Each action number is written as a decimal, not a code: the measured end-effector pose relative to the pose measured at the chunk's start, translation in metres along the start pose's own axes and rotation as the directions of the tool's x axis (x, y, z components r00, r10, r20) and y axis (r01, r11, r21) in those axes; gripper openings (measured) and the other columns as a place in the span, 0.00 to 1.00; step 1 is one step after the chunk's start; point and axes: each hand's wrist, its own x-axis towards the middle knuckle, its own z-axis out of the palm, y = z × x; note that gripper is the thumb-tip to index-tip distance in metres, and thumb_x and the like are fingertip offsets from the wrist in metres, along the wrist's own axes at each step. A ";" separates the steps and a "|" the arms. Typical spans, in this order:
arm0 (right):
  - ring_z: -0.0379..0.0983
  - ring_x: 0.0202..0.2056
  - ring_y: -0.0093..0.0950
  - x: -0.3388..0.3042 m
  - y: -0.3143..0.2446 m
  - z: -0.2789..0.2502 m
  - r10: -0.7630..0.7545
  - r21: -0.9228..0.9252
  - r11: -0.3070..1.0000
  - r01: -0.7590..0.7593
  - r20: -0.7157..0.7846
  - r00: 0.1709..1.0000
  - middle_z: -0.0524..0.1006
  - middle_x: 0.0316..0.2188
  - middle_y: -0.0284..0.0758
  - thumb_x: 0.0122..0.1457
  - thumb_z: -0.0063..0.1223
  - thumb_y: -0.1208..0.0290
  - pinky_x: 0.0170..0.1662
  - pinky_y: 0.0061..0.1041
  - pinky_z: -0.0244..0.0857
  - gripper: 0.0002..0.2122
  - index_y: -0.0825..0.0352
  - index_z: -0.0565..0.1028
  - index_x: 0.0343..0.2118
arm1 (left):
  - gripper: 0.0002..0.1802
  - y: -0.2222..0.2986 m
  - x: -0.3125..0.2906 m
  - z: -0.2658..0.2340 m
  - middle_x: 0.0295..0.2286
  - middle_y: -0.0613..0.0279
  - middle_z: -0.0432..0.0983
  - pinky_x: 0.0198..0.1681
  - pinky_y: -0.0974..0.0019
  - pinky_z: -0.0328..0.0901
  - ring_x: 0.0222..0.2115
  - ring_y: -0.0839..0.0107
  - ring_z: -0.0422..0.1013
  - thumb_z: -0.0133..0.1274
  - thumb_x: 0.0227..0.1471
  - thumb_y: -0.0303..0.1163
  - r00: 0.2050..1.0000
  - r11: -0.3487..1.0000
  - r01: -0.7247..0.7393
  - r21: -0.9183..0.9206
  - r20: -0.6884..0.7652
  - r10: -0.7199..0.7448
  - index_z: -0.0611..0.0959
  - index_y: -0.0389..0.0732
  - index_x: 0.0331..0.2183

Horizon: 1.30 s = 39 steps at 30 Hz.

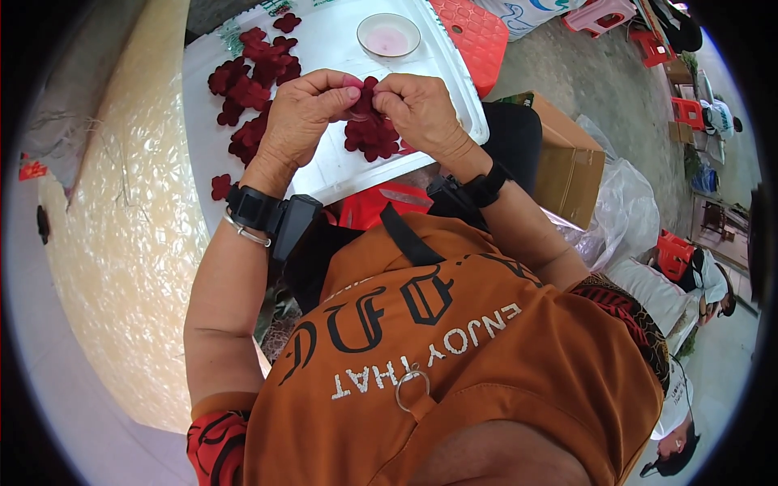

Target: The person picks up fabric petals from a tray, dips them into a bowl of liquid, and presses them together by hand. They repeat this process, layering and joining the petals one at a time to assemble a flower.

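My left hand [312, 109] and my right hand [419, 109] meet above a white tray [332, 174]. Thumbs and forefingers of both pinch a dark red fabric flower petal piece [366, 99] between them. Just below it, more petal pieces [373, 139] lie in a small pile on the tray. Left of my left hand, a larger loose heap of flower-shaped pieces [251, 93] spreads over the tray's left side. A single piece [221, 187] rests apart near my left wrist. Beyond my hands stands a small round bowl [389, 37] with pale pink contents.
A red plastic stool [466, 40] is at the tray's right. Further right stand a cardboard box [567, 170] and clear plastic bags [624, 211]. A shiny cream panel [138, 219] rises at my left. Several people sit far right, one in a white shirt [677, 409].
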 end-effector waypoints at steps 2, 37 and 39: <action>0.67 0.20 0.17 0.000 0.004 0.001 0.025 0.050 0.998 -0.025 0.004 1.000 0.73 0.17 0.31 0.51 0.47 0.77 0.25 0.16 0.63 0.05 0.73 0.74 0.26 | 0.08 0.003 0.000 0.002 0.27 0.59 0.75 0.32 0.72 0.69 0.27 0.72 0.72 0.49 0.47 0.21 1.000 0.999 0.006 -0.041 -0.004 -0.006 0.78 0.32 0.33; 0.66 0.22 0.15 -0.002 -0.016 -0.009 0.210 0.344 0.908 -0.239 0.122 0.970 0.73 0.19 0.30 0.51 0.52 0.73 0.26 0.14 0.62 0.06 0.72 0.74 0.27 | 0.12 -0.005 -0.003 0.002 0.23 0.62 0.76 0.30 0.77 0.66 0.23 0.78 0.70 0.60 0.40 0.29 0.999 1.000 -0.022 0.013 0.041 0.021 0.80 0.33 0.29; 0.66 0.22 0.15 -0.001 -0.015 -0.007 0.184 0.289 0.935 -0.205 0.098 0.978 0.73 0.19 0.30 0.50 0.52 0.74 0.26 0.14 0.62 0.06 0.72 0.74 0.27 | 0.12 -0.008 -0.002 0.001 0.23 0.63 0.76 0.30 0.77 0.66 0.24 0.79 0.70 0.60 0.40 0.29 0.998 0.995 -0.042 0.095 0.055 0.037 0.80 0.33 0.29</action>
